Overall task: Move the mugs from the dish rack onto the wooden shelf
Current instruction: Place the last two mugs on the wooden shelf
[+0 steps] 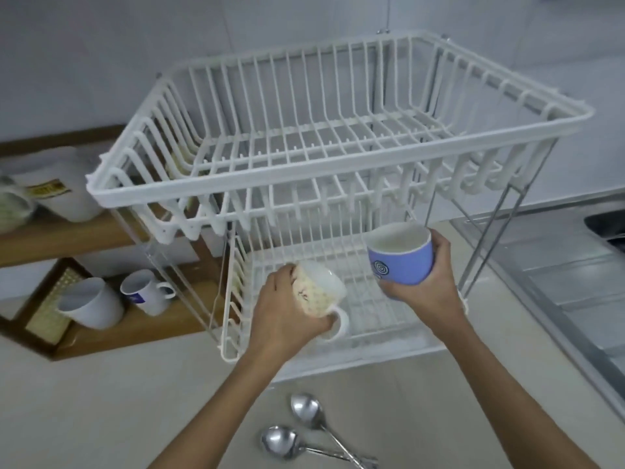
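Note:
A white two-tier dish rack (209, 194) stands on the counter. My left hand (284, 313) grips a white patterned mug (318, 292), tilted on its side, just above the rack's lower tier. My right hand (429, 286) holds a blue mug with a spiral mark (402, 258) upright, at the right of the lower tier. The wooden shelf (145, 333) is to the left. A plain white mug (93, 302) and a white mug with a blue logo (143, 292) stand on its lower board.
The shelf's upper board (67, 238) carries white containers (64, 184). Two metal spoons (304, 431) lie on the counter near me. A steel sink drainboard (558, 282) runs along the right. The rack's upper tier holds nothing.

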Motion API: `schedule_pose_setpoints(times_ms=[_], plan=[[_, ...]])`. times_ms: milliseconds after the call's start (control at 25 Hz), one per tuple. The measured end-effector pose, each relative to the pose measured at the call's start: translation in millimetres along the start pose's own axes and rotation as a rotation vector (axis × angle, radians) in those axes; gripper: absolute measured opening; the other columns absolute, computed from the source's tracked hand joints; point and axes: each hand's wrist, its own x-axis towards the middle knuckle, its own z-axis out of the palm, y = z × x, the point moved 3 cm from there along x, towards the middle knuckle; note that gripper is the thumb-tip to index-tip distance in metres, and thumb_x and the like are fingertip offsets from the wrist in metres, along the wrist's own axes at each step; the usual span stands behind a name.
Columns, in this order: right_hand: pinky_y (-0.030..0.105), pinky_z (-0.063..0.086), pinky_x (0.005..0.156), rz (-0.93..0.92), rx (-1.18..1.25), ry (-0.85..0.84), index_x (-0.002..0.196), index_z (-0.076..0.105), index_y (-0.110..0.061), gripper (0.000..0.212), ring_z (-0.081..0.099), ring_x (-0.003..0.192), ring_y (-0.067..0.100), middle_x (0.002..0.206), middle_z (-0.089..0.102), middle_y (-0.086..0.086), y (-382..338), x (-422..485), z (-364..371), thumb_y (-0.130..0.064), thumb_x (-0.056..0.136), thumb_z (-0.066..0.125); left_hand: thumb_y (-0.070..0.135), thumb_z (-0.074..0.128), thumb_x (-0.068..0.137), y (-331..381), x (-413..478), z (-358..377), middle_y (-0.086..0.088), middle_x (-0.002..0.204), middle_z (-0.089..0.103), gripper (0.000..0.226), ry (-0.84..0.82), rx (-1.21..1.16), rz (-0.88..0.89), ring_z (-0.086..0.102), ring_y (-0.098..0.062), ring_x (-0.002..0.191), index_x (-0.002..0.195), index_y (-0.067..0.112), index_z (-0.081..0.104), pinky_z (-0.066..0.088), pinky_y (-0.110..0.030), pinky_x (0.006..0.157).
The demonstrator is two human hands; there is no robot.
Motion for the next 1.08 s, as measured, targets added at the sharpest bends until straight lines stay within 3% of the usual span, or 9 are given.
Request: schedule_pose_setpoints(times_ms=[120,200,320,480,600,760,840,920,1080], plan=[[0.021,0.055,0.076,-0.037,-0.011,-0.073,0.13,0.038,-0.032,0.098,0.057,0.111,0.007,0.122,0.053,-0.02,-27.7,-43.3,-8.5,-0.012,0.048,0.09,0.042,0.084,0.039,-20.0,-57.8,-11.2,0.018,0.118,0.054,0.094,-0.016,-0.347,-0.018,0.054,-0.009,0.108,0.123,0.041,0.041,0.051,-0.028,0.084],[0.023,0.055,0.078,-0.06,0.01,-0.126,0.127,0.042,-0.035,0.096,0.057,0.112,0.01,0.123,0.055,-0.013,-50.1,-68.2,-2.3,-0.022,0.045,0.089,0.032,0.088,0.039,-40.9,-86.6,-28.0,0.021,0.112,0.06,0.09,-0.013,-0.495,-0.008,0.058,-0.004,0.105,0.116,0.049,0.046,0.052,-0.024,0.081],[0.018,0.053,0.079,-0.103,0.067,-0.224,0.128,0.044,-0.04,0.095,0.058,0.112,0.007,0.122,0.058,-0.017,-90.2,-96.0,22.7,-0.03,0.045,0.088,0.037,0.09,0.035,-73.6,-112.4,-64.5,0.024,0.11,0.064,0.089,0.059,-0.63,-0.015,0.062,0.002,0.099,0.114,0.052,0.05,0.053,-0.025,0.079],[0.018,0.05,0.087,-0.183,0.121,-0.367,0.137,0.038,-0.032,0.103,0.053,0.121,0.012,0.131,0.054,-0.011,-143.8,-120.9,92.8,-0.037,0.049,0.09,0.045,0.088,0.033,-122.7,-118.1,-123.3,0.027,0.109,0.064,0.088,0.229,-0.717,-0.073,0.063,-0.002,0.102,0.113,0.047,0.051,0.054,-0.033,0.083],[0.016,0.05,0.084,-0.231,0.148,-0.402,0.133,0.039,-0.033,0.097,0.053,0.119,0.008,0.126,0.054,-0.016,-173.5,-134.0,160.3,-0.023,0.049,0.086,0.046,0.086,0.036,-153.0,-114.3,-165.1,0.038,0.108,0.059,0.085,0.341,-0.626,-0.094,0.057,0.012,0.101,0.11,0.058,0.046,0.047,-0.014,0.077],[0.012,0.049,0.081,-0.229,0.165,-0.382,0.131,0.037,-0.029,0.098,0.052,0.114,0.0,0.121,0.054,-0.02,-195.4,-142.3,243.5,-0.025,0.047,0.088,0.033,0.086,0.046,-186.9,-109.5,-197.6,0.04,0.1,0.06,0.075,0.421,-0.602,-0.139,0.057,0.018,0.092,0.105,0.059,0.049,0.044,0.0,0.062],[0.009,0.049,0.077,-0.217,0.123,-0.33,0.128,0.036,-0.033,0.098,0.051,0.11,-0.005,0.117,0.052,-0.021,-200.7,-136.4,283.8,-0.03,0.045,0.088,0.029,0.085,0.05,-201.5,-105.3,-205.8,0.029,0.103,0.065,0.073,0.42,-0.584,-0.16,0.059,0.014,0.091,0.113,0.047,0.053,0.047,-0.007,0.067],[0.007,0.049,0.072,-0.177,0.069,-0.229,0.125,0.033,-0.035,0.097,0.051,0.104,-0.009,0.111,0.05,-0.027,-202.4,-118.9,321.9,-0.034,0.045,0.088,0.026,0.086,0.055,-215.3,-99.0,-210.3,0.016,0.107,0.066,0.071,0.405,-0.557,-0.184,0.062,0.001,0.096,0.117,0.034,0.053,0.053,-0.023,0.077],[0.02,0.043,0.068,-0.096,-0.103,-0.035,0.129,0.03,-0.025,0.096,0.053,0.102,0.012,0.114,0.051,-0.008,-197.1,-53.6,377.3,-0.028,0.051,0.087,0.024,0.085,0.061,-234.4,-83.0,-213.7,0.009,0.11,0.062,0.065,0.361,-0.537,-0.182,0.059,-0.013,0.101,0.114,0.031,0.049,0.053,-0.033,0.083]])
